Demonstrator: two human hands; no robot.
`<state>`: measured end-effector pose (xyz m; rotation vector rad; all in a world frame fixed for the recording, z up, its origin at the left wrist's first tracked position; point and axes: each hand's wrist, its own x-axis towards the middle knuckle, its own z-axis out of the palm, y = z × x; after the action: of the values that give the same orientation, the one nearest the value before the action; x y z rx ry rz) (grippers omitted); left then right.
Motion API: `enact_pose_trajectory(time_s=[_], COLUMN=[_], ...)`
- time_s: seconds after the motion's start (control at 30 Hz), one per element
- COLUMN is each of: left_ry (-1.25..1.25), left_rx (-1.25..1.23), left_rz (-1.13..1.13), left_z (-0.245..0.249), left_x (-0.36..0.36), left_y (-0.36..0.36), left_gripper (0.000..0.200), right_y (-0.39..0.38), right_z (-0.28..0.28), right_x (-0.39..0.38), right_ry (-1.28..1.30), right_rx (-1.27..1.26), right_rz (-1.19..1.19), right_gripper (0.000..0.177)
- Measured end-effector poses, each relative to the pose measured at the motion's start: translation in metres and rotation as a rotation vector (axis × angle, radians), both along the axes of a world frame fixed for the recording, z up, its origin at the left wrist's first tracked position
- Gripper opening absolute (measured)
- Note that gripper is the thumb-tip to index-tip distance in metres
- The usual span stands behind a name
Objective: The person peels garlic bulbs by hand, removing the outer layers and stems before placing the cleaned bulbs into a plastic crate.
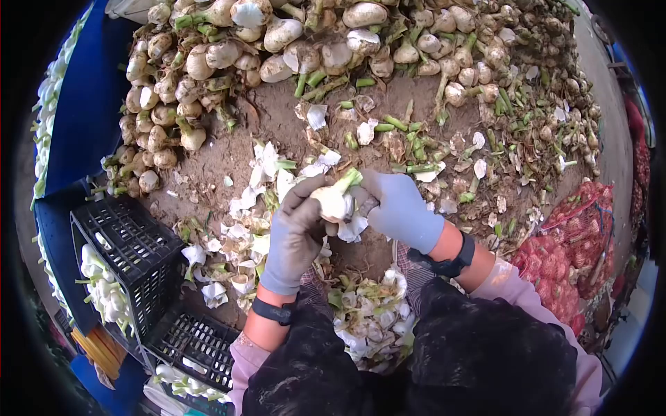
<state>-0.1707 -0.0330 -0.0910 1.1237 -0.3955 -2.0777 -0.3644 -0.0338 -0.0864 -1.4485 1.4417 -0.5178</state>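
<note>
A pale garlic bulb [331, 203] with a short green stem stump is held up between both gloved hands, near the middle of the view. The fingers of my left hand [295, 229] wrap round its left side and underside. My right hand [399, 208] is closed at the bulb's right side, its fingertips by the stem and a loose flap of white skin. Something small and dark shows at those right fingertips, too hidden to make out. Peeled skins [371, 319] lie heaped below, between my legs.
Unpeeled garlic bulbs [281, 35] are piled across the back and left. Cut stems and skins litter the soil. Black crates [128, 243] with white garlic stand at the left. Red mesh sacks [555, 270] sit at the right.
</note>
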Motion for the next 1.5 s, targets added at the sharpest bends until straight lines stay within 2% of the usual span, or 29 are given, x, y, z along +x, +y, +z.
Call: enact_pose_trajectory(time_s=[0.03,0.07,0.1,0.13,0.17,0.2,0.23,0.3,0.37,0.43,0.5,0.57,0.6,0.67,0.8,0.87,0.9,0.97,1.03,1.1,1.17,1.23,1.27,1.3,1.33,1.37,1.4,1.43,1.5], left_ry=[0.17,0.166,0.164,0.057,-0.049,-0.327,-0.327,-0.709,-0.715,-0.465,-0.445,-0.141,-0.141,0.236,0.223,-0.137,-0.136,-0.397,-0.29,-0.717,-0.675,-0.918,-0.729,-0.73,-0.469,-0.203,-0.318,-0.323,0.125], left_rx=[0.084,0.043,0.044,0.01,-0.023,-0.213,-0.213,-0.709,-0.675,-0.315,-0.28,-0.024,-0.022,0.109,0.225,-0.127,-0.124,-0.227,-0.106,-0.363,-0.449,-0.706,-0.382,-0.385,-0.155,0.072,-0.355,-0.361,0.117], left_rz=[0.14,0.121,0.123,0.076,0.028,-0.105,-0.107,-0.369,-0.384,-0.126,-0.136,0.016,0.015,0.177,0.241,-0.002,-0.004,-0.163,-0.102,-0.025,-0.051,-0.607,-0.561,-0.564,-0.332,-0.1,-0.238,-0.233,0.244], left_z=[0.0,-0.001,-0.001,0.001,0.003,0.007,0.004,-0.003,0.0,0.006,0.011,0.011,0.01,0.007,0.011,0.003,0.004,0.008,0.009,-0.002,-0.002,0.02,0.005,0.006,0.009,0.011,0.011,0.008,0.01], left_x=[-0.001,0.0,0.0,0.0,-0.001,-0.004,-0.003,0.001,0.001,-0.003,-0.001,0.0,0.001,0.003,-0.002,-0.003,-0.003,0.001,0.007,0.006,0.009,0.009,0.014,0.015,0.015,0.017,0.021,0.019,0.009], left_y=[0.001,0.002,0.0,-0.002,-0.004,-0.003,-0.002,-0.001,0.002,0.004,0.003,0.003,0.003,0.005,0.002,0.006,0.006,0.002,-0.001,-0.005,-0.008,-0.017,-0.015,-0.016,-0.014,-0.011,-0.006,-0.004,0.0], left_gripper=[0.044,0.043,0.043,0.046,0.049,0.054,0.054,0.063,0.062,0.062,0.06,0.057,0.057,0.061,0.062,0.058,0.058,0.057,0.052,0.047,0.037,0.026,0.022,0.022,0.021,0.02,0.031,0.031,0.045], right_y=[0.001,0.002,0.003,0.004,0.004,-0.005,-0.011,-0.016,-0.016,-0.008,-0.003,0.002,0.005,0.005,0.001,-0.004,-0.004,-0.007,-0.007,-0.002,0.008,0.014,0.01,0.006,0.004,0.003,0.0,-0.003,-0.001], right_z=[0.003,-0.003,-0.01,-0.013,-0.015,-0.006,0.002,0.007,0.006,0.003,-0.005,-0.012,-0.014,-0.006,-0.02,-0.015,-0.014,-0.011,-0.004,-0.005,-0.015,-0.02,-0.014,-0.01,-0.01,-0.01,-0.006,0.001,0.032], right_x=[0.002,0.004,0.008,0.011,0.008,0.005,0.002,0.01,0.013,0.018,0.018,0.014,0.012,0.013,0.013,0.015,0.015,0.019,0.018,0.02,0.024,0.017,0.016,0.014,0.01,0.005,0.003,0.003,0.01], right_ry=[0.205,0.202,-0.076,-0.355,-0.358,-0.472,-0.581,-0.526,-0.411,-0.405,-0.394,-0.126,-0.126,0.023,0.09,-0.355,-0.354,-0.427,-0.426,-0.424,-0.431,-0.286,-0.162,-0.036,-0.037,0.166,0.368,0.365,0.2], right_rx=[-0.173,-0.172,-0.064,0.048,0.049,0.302,0.556,0.562,0.63,0.617,0.6,0.16,0.162,-0.037,-0.37,0.378,0.38,0.42,0.464,0.511,0.278,0.184,0.19,0.195,0.193,0.1,0.005,-0.003,0.376], right_rz=[0.067,0.069,-0.063,-0.195,-0.195,-0.211,-0.225,-0.26,-0.236,-0.269,-0.299,-0.11,-0.111,-0.074,-0.042,-0.161,-0.163,-0.182,-0.145,-0.111,-0.053,0.023,0.112,0.201,0.201,0.199,0.196,0.199,0.876], right_gripper=[0.027,0.027,0.031,0.035,0.035,0.037,0.039,0.039,0.038,0.035,0.032,0.025,0.025,0.026,0.026,0.025,0.025,0.024,0.023,0.021,0.021,0.024,0.025,0.027,0.027,0.026,0.025,0.025,0.024])
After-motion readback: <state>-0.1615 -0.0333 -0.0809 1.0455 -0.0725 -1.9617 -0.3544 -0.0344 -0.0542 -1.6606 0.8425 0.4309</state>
